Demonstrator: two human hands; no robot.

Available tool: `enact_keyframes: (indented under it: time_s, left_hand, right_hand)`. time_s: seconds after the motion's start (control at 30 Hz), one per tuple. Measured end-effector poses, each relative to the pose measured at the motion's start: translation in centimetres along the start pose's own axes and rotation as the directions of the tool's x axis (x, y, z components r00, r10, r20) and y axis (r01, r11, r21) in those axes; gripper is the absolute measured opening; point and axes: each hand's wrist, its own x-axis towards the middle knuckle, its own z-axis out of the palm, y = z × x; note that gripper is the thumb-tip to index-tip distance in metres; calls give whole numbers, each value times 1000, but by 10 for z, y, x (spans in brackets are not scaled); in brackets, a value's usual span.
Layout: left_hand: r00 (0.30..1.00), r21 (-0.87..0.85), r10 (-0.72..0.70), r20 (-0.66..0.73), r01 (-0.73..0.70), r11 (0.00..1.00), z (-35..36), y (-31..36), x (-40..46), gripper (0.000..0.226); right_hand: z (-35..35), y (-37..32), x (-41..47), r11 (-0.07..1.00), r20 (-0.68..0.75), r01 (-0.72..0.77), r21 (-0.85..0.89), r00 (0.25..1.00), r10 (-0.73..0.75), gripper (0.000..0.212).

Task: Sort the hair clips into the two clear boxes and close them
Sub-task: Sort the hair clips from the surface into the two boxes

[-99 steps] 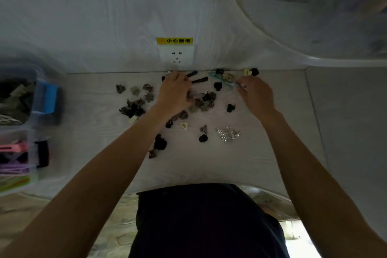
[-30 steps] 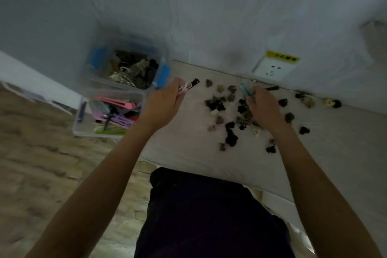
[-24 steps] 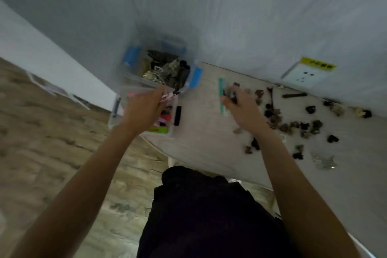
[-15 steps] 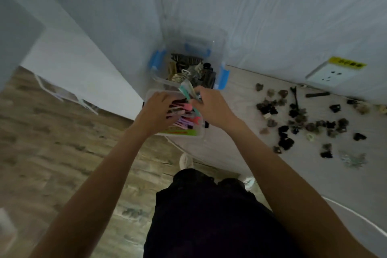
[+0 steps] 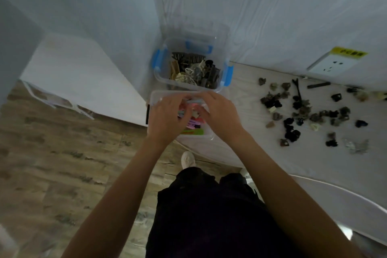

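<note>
Two clear boxes stand at the table's left end. The far box (image 5: 222,90), with blue latches, holds dark and beige claw clips. The near box (image 5: 209,136) holds flat pink, purple and green clips (image 5: 193,126). Both my hands are over the near box with fingers dipped inside. My right hand (image 5: 219,115) pinches a pale teal hair clip (image 5: 194,101) at the box's far side. My left hand (image 5: 167,117) curls down beside it, its fingertips hidden among the clips. Loose small claw clips (image 5: 301,111) lie scattered on the table to the right.
A small heap of silver clips (image 5: 356,146) and a long black clip (image 5: 318,85) lie among the loose ones. A wall socket (image 5: 333,65) sits behind the table. The table's front edge curves past my legs, with wooden floor to the left.
Both hands came left from the loose pile carrying flat clips. They now sit lower inside the near box, and the teal clip has gone down from above the box to its rim.
</note>
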Motion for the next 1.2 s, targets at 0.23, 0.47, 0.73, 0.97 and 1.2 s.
enact_keyframes:
  time_s: [0.23, 0.47, 0.73, 0.97, 1.2]
  left_hand:
    - [924, -223, 345, 164, -306, 926, 68, 97, 51, 39]
    - [814, -138, 421, 399, -401, 906, 169, 174, 105, 41]
    - [733, -17, 402, 549, -471, 882, 245, 212, 147, 44]
    - [818, 121, 460, 345, -525, 842, 259, 208, 148, 11]
    - [815, 66, 434, 385, -493, 867, 278, 244, 155, 15]
  right_hand:
    - [-67, 110, -68, 948, -301, -315, 48, 901, 314, 46]
    - [-122, 256, -100, 818, -294, -569, -88, 799, 524, 39]
    - [-173, 376, -91, 743, -237, -646, -175, 761, 605, 39]
    - [-170, 395, -69, 760, -123, -610, -224, 792, 599, 42]
    - [-134, 350, -83, 798, -48, -514, -316, 848, 527, 40]
